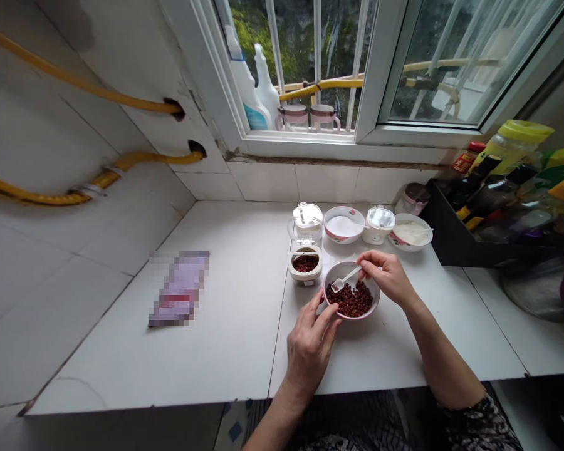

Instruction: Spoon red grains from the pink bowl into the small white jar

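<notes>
My left hand grips the near left rim of a pink-edged white bowl, thumb and fingers apart around it. Dark red peppercorn-like grains cover the bottom of this bowl. Between the fingertips of my right hand is the handle of a small white spoon, its scoop held over the grains on the bowl's left side. Just left of the bowl stands a seasoning jar with its clear lid raised, holding similar dark red grains.
Behind the bowl stand a closed white jar, a bowl of white powder, another white jar and a bowl of pale contents. A black bin of bottles is at right. A blurred purple packet lies left.
</notes>
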Tool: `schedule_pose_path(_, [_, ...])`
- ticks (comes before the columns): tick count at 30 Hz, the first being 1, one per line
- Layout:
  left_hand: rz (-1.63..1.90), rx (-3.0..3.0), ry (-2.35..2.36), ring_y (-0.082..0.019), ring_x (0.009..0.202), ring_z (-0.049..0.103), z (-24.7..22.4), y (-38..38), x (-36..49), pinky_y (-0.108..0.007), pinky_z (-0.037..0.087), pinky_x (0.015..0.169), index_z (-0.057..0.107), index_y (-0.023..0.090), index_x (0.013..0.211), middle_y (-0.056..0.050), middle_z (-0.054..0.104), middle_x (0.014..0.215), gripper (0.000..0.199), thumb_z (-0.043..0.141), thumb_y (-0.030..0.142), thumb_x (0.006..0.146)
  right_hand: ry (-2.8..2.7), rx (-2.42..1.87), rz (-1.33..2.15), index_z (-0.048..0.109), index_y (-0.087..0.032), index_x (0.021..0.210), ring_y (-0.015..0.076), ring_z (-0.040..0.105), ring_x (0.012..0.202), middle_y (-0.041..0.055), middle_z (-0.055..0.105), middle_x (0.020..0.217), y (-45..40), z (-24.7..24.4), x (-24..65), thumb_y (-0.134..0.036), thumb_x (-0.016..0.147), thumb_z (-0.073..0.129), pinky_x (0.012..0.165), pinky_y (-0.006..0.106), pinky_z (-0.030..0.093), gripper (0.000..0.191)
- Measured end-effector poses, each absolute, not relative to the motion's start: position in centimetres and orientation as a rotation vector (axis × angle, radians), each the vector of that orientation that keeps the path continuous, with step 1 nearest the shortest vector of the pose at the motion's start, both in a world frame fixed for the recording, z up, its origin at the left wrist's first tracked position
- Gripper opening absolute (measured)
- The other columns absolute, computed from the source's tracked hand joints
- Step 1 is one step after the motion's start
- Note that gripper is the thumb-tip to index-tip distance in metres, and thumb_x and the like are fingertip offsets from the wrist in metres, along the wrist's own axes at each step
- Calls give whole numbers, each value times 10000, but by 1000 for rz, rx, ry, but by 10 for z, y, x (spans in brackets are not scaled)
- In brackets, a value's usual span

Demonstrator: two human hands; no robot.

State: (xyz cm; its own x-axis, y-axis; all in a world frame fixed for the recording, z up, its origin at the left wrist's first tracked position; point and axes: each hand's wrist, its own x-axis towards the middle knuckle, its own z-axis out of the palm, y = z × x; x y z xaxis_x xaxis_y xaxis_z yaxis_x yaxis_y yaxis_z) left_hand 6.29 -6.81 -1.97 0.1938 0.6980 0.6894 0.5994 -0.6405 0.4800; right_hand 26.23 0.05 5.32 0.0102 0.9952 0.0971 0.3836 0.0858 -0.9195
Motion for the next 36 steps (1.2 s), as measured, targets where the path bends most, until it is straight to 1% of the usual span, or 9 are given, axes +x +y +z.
schedule_pose_path(11, [1450,2343,1277,-244,1154,636,-19,-68,63,-365,567,934,626,201,1175,-153,601,1318,243,574,154,943,-1250,-1355,1128,671,-170,726,124,555,498,5,657,530,8,50,264,-374,701,675,528,260,466,205])
schedule_pose_path(15, [1453,2349,1275,-241,1152,635,-19,-68,63,-360,565,935,624,195,1171,-155,603,1309,235,571,154,946,-1147,-1286,1117,677,-170,762,123,569,516,22,698,586,13,54,262,-408,693,724,553,269,489,253])
schedule_pose_path(19, [1444,2352,1283,-240,1152,634,-20,-68,64,-362,560,943,622,196,1174,-154,599,1315,236,573,159,946,-1185,-1219,938,671,-178,866,146,626,593,48,740,707,12,55,243,-419,800,663,640,304,531,250])
schedule_pose_path(21, [1437,2348,1282,-241,1156,631,-21,-68,64,-358,559,943,623,191,1172,-157,598,1318,234,575,159,946,-1281,-1203,802,663,-187,925,172,665,669,58,750,767,9,54,230,-378,874,598,699,330,541,208])
schedule_pose_path(23, [1436,2343,1279,-239,1152,631,-21,-69,64,-352,560,937,624,187,1173,-157,597,1320,235,574,157,946,-1481,-1187,609,664,-201,952,188,682,731,56,757,803,5,51,220,-305,919,551,811,380,530,157])
schedule_pose_path(25, [1436,2340,1282,-237,1152,629,-21,-69,64,-349,561,935,623,187,1179,-156,594,1324,240,572,155,947,-1717,-1115,364,668,-214,937,182,675,716,38,761,796,2,48,215,-225,936,517,924,432,483,151])
schedule_pose_path(27, [1439,2339,1283,-239,1166,622,-22,-69,64,-350,558,942,621,185,1185,-158,591,1327,245,570,150,947,-1867,-1007,150,667,-222,919,165,656,658,17,761,781,1,47,216,-162,935,496,974,457,444,182])
schedule_pose_path(30, [1435,2341,1273,-243,1179,615,-22,-68,64,-353,554,951,622,180,1182,-162,590,1323,242,569,150,948,-1825,-951,42,662,-224,939,159,653,639,2,757,765,-1,51,224,-129,930,514,960,444,448,176])
schedule_pose_path(36, [1441,2350,1279,-238,1154,626,-19,-68,64,-351,560,934,623,186,1172,-158,597,1311,228,565,160,953,-1693,-1184,353,659,-218,881,193,658,697,2,710,654,-2,57,256,-206,917,556,766,360,506,110])
